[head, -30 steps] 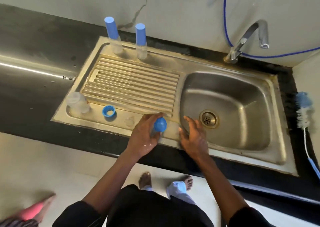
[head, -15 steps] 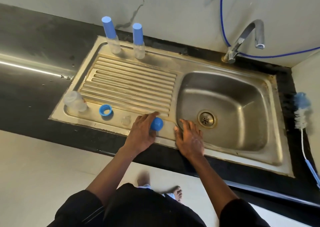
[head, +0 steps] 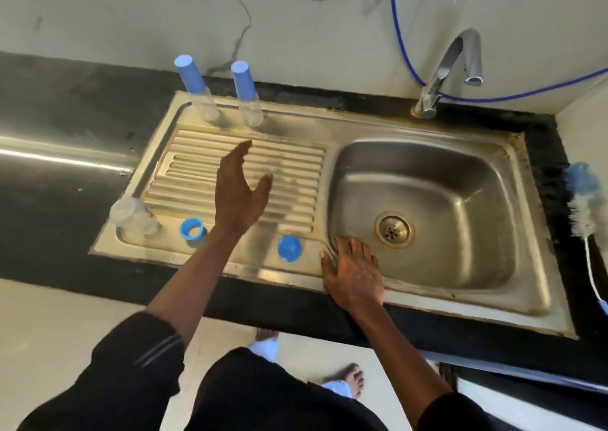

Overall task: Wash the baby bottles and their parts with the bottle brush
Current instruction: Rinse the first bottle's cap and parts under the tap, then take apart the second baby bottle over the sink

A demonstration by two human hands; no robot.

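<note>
**Coach:** The left capped bottle (head: pixel 197 88) and the right capped bottle (head: pixel 247 97) stand upright at the upper left of the frame, on the back ledge of the drainboard (head: pixel 296 174), with their blue caps on. Along the lower-left strip of the sink you also have a clear uncapped bottle (head: pixel 133 217), a blue screw ring (head: pixel 192 229) and, right of your arm, a blue dome cap (head: pixel 289 247).

**Spotter:** Your left hand (head: pixel 238 197) hovers above the drainboard ribs with fingers straight, thumb out, holding nothing. It points at the capped pair, so I'd judge one of those is your next pick.

**Coach:** Your right hand (head: pixel 353 272) lies flat on the sink's front rim at the corner of the basin (head: pixel 477 200), fingers straight, gripping nothing.

**Spotter:** Take the right capped bottle low on its clear body, not by the cap, which may slip off. Carry it over the basin before you unscrew anything.

**Coach:** The bottle brush (head: pixel 585 200) lies at the far right edge of the frame on the dark counter, well apart from both hands. I see no water coming from the tap (head: pixel 450 69) at upper right. Use your right hand for the brush, and keep small parts away from the drain (head: pixel 393 230).
</note>
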